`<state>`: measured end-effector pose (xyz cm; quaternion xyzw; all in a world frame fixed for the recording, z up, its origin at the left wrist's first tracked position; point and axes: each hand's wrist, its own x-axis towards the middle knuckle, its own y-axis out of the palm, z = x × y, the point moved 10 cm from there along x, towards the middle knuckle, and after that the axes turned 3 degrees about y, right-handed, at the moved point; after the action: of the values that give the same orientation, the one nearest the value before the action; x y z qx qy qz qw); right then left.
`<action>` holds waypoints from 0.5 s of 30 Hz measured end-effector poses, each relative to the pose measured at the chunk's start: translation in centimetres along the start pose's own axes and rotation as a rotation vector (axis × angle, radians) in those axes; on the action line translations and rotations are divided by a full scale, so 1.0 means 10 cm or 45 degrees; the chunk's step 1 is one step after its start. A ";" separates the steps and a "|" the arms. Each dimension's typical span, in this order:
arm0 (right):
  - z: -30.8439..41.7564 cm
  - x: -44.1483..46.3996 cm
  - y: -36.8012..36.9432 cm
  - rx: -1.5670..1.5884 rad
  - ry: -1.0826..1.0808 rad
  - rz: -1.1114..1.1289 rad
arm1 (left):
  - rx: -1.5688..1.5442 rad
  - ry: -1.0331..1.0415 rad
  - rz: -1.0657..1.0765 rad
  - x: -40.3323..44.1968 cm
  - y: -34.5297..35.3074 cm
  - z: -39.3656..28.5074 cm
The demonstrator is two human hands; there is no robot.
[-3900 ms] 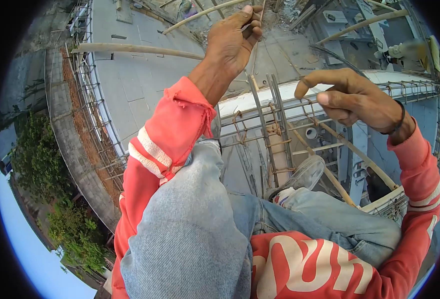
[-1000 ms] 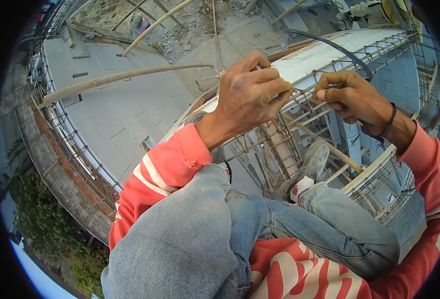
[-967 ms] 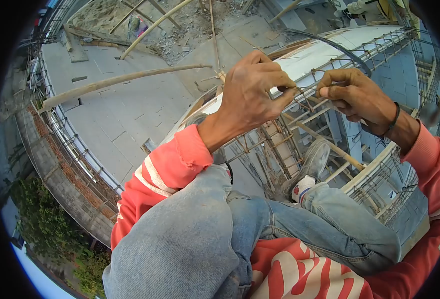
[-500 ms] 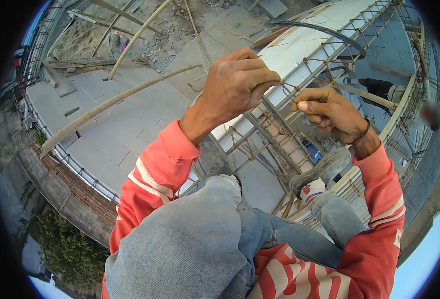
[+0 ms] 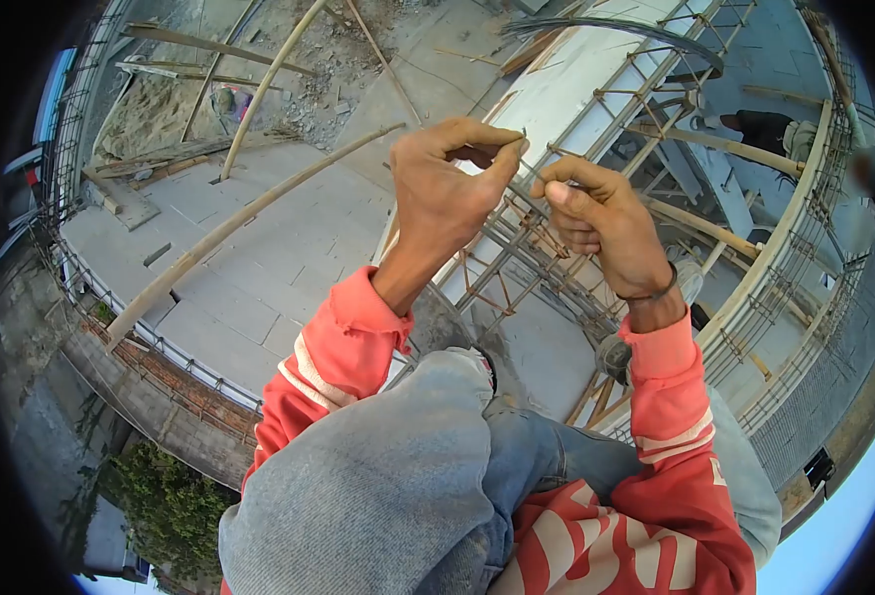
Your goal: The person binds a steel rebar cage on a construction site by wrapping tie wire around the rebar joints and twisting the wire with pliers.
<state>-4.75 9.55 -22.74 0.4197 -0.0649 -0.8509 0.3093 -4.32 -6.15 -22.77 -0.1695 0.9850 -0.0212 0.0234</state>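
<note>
Above the steel rebar cage (image 5: 510,260), my left hand (image 5: 447,188) is closed, thumb and forefinger pinched on a thin piece of wire (image 5: 530,171). The wire spans the small gap to my right hand (image 5: 596,213), which is also closed, its thumb pressed on the forefinger around the other end. A short tip pokes up by the left fingertips. Both hands hang over the crossing bars; whether the wire touches a bar I cannot tell. The palms and most of the wire are hidden by the fingers.
I sit high over a pale block floor (image 5: 229,297). A long wooden pole (image 5: 249,220) slants at left. A curved bundle of thin rods (image 5: 626,38) lies across the cage at top. Timber beams (image 5: 720,147) span an opening at right, with a person (image 5: 760,129) below.
My right hand has moved left and closer to my left hand. The wire that bowed between them now looks straighter and shorter. My right foot has mostly gone out of sight behind the sleeve.
</note>
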 end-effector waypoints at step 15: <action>-0.29 0.22 -0.15 0.764 -0.062 0.000 | -0.842 -0.895 0.098 -0.21 0.43 0.67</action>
<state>-4.31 9.89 -26.63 0.4718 -0.3207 -0.8036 0.1697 -3.39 -1.61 -29.58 -0.1282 0.8770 0.3526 0.3003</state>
